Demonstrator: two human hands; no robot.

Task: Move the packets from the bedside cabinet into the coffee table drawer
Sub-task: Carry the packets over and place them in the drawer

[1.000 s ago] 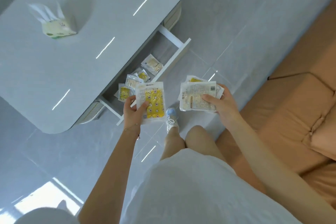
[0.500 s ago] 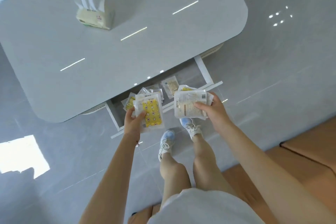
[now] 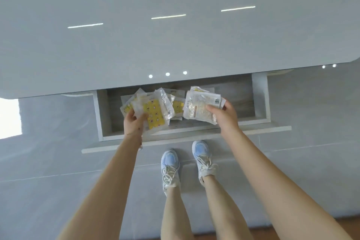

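The coffee table drawer (image 3: 260, 101) stands pulled out under the grey tabletop. My left hand (image 3: 134, 122) grips a clear packet with a yellow patterned print (image 3: 153, 114), held over the drawer's left part. My right hand (image 3: 222, 116) holds a stack of white printed packets (image 3: 200, 107) over the drawer's middle. Several loose packets (image 3: 176, 104) lie inside the drawer between and behind the two held ones. The drawer's right part shows bare wood-grain bottom.
The glossy grey coffee table top (image 3: 175, 41) fills the upper view and overhangs the drawer's back. My feet in pale blue shoes (image 3: 170, 163) stand on grey floor tiles just in front of the drawer front (image 3: 272, 128). A strip of wooden floor (image 3: 292, 228) shows bottom right.
I have stepped up to face the drawer squarely. Both hands moved forward and down, so the yellow packet and the white stack now hang over the drawer's inside instead of in front of it.
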